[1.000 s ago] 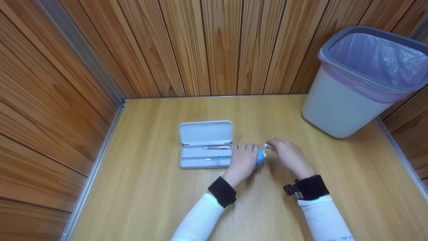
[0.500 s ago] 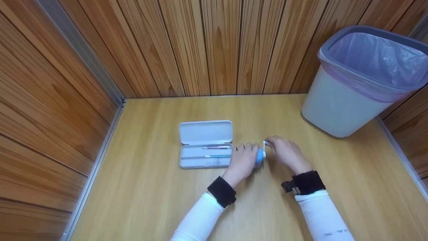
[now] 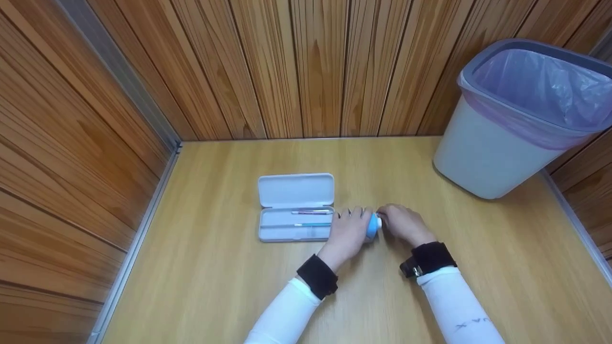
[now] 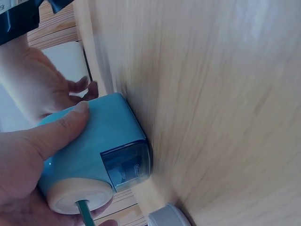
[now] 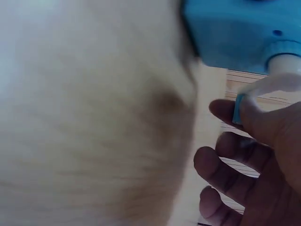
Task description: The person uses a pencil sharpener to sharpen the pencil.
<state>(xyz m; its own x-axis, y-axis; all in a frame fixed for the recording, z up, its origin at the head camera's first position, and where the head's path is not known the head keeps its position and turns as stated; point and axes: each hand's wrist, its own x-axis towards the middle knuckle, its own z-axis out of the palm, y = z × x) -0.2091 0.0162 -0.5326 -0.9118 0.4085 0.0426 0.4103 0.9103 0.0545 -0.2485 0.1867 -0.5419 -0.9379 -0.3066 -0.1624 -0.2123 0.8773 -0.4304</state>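
Observation:
A blue crank pencil sharpener (image 4: 110, 125) lies under my left hand (image 3: 350, 232), which grips its body with the thumb on one side. A teal pencil (image 4: 84, 213) sticks out of the round cream-coloured holder on the sharpener's near end. In the head view that teal pencil (image 3: 311, 224) reaches leftward over an open pencil case (image 3: 296, 190). My right hand (image 3: 405, 223) is at the sharpener's right end, thumb and finger pinching the blue knob (image 5: 239, 109) of the white crank handle (image 5: 275, 85). Its other fingers are bent away from the crank.
A second pencil (image 3: 311, 211) lies in the case's upper compartment. At the back right stands a waste bin (image 3: 502, 143) with a pink liner. Wood-panelled walls (image 3: 315, 71) border the table (image 3: 210, 267) at the back and sides.
My right hand has moved the crank round, first up and then down and out of sight in the head view. The teal pencil's end has shifted slightly. My left hand has kept its grip.

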